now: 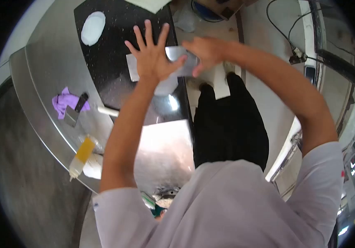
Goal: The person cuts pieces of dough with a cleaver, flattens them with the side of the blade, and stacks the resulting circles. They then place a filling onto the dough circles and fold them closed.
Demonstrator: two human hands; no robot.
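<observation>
My left hand (153,60) lies flat with its fingers spread over a broad, flat metal plate (132,67). My right hand (208,51) is closed around the right end of that plate, at the edge of the black worktop (115,45). Just below my left palm, a pale, smooth patch (167,85) shows on the dark surface, partly hidden by the wrist. Farther up on the worktop lies a flat white oval piece (93,28) that looks like dough.
Left of my forearm, a purple cloth (66,101) with a dark-handled scraper (76,110) rests on the steel counter (49,74). Nearby are a white stick (108,111) and a squeeze bottle of yellow liquid (82,157). A shiny metal surface (165,144) adjoins the worktop.
</observation>
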